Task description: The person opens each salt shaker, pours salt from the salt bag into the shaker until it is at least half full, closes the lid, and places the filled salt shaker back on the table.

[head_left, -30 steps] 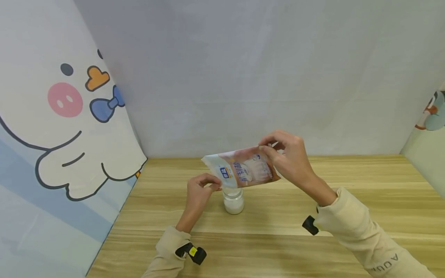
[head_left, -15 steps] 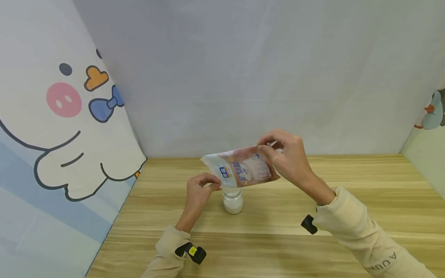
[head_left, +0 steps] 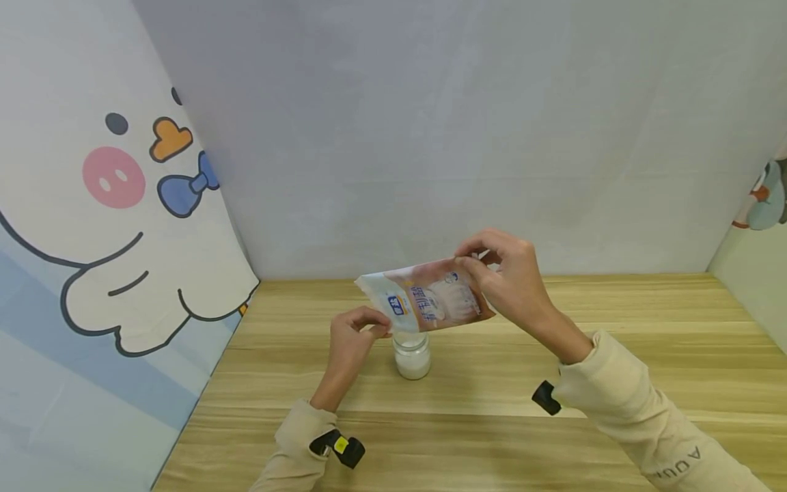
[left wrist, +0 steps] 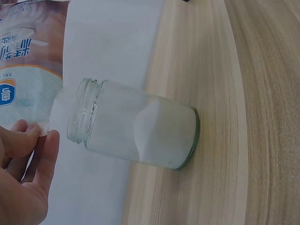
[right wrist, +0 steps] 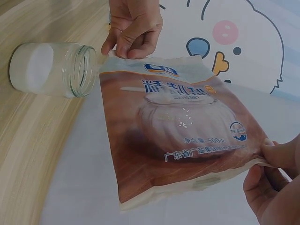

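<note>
A printed bag (head_left: 430, 297) hangs tilted over an upright glass jar (head_left: 412, 357), its light blue end lower at the left. My left hand (head_left: 355, 345) pinches the lower corner of that end, just above and left of the jar. The bag's raised brown end is pinched by my right hand (head_left: 513, 280). In the left wrist view the jar (left wrist: 136, 124) has no lid and holds white powder to about half its height. A whitish streak between bag and jar mouth shows in both wrist views.
The jar stands on a wooden table (head_left: 295, 383) with a grey backdrop (head_left: 467, 137) behind it. A cartoon-printed cloth (head_left: 55, 273) borders the left side. Black wrist devices are on both beige sleeves (head_left: 621, 389).
</note>
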Tool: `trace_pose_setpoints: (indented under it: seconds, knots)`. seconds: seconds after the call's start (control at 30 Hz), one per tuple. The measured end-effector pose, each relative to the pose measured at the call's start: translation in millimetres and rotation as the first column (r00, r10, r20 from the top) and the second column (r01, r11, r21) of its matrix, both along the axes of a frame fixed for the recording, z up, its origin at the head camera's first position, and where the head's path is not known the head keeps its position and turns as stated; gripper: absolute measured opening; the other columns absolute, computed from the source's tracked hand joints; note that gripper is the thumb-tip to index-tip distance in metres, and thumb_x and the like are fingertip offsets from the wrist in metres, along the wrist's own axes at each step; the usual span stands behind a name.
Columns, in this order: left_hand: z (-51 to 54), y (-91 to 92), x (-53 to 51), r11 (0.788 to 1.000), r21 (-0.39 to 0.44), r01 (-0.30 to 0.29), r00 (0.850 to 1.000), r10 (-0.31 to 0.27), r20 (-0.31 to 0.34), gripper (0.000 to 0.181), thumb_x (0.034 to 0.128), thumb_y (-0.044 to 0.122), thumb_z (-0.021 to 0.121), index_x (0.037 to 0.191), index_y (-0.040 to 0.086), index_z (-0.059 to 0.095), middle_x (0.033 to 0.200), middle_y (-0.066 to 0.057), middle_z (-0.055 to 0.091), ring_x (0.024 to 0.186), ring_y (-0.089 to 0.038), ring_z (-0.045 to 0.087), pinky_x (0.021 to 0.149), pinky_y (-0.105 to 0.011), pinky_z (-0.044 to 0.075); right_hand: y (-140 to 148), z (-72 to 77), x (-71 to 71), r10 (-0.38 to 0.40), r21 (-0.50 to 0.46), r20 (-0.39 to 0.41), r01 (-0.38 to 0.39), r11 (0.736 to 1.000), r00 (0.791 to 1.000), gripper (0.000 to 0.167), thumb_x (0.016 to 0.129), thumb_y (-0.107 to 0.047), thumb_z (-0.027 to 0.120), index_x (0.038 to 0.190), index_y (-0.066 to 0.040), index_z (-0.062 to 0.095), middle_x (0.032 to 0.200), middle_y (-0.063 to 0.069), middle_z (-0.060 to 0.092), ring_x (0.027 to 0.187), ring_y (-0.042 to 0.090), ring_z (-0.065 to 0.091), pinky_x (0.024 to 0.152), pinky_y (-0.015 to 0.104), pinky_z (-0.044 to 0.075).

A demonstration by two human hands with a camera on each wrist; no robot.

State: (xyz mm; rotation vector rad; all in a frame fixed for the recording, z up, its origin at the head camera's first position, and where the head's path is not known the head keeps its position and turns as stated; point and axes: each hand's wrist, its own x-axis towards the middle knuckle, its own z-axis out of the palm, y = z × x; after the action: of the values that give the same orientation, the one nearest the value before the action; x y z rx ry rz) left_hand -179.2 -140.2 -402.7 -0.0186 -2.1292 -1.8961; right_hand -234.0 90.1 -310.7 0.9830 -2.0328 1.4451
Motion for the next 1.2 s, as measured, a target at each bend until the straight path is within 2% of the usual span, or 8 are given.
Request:
trace_pose_setpoints:
  seconds: [0.5,0.8,1.2]
  knots:
    - [-1.4,0.6,0.7,1.000,-0.006,-0.009,1.000,0.009,-0.003,0.009,0.0767,-0.018,0.059,0.079,-0.014,0.066,0.083,-0.023,0.066,0.075,-0.022,0.066,0.072,-0.050,0.057,-1.6,-2.0,-0.6,0.002,-0.009,-0.003,-0.002,1.000,1.000,0.009,0.083,0.006,0.066,0.082,-0.002,0.070,0.081,0.009,0.067,0.073,0.015,0.061,0.063,0.022,0.053]
    - [-1.4,1.2,-0.1,1.000,0.005,-0.021,1.000,0.021,0.000,0.009,0.0764,-0.018,0.059,0.078,-0.014,0.067,0.081,-0.023,0.066,0.073,-0.019,0.065,0.071,-0.047,0.058,-1.2,-2.6,-0.8,-0.003,-0.010,0.001,0.003,1.000,1.000,0.010,0.084,0.006,0.065,0.082,-0.003,0.070,0.080,0.008,0.067,0.073,0.015,0.060,0.063,0.022,0.053]
    - [0.2,3.1,0.5,1.000,0.004,-0.021,1.000,0.021,0.000,0.008,0.0767,-0.018,0.059,0.078,-0.014,0.066,0.082,-0.024,0.065,0.074,-0.022,0.066,0.072,-0.051,0.057,-0.1,-2.8,-2.0,0.000,-0.012,0.008,0.000,1.000,1.000,0.010,0.084,0.005,0.065,0.082,-0.003,0.070,0.081,0.008,0.067,0.073,0.015,0.060,0.063,0.023,0.053]
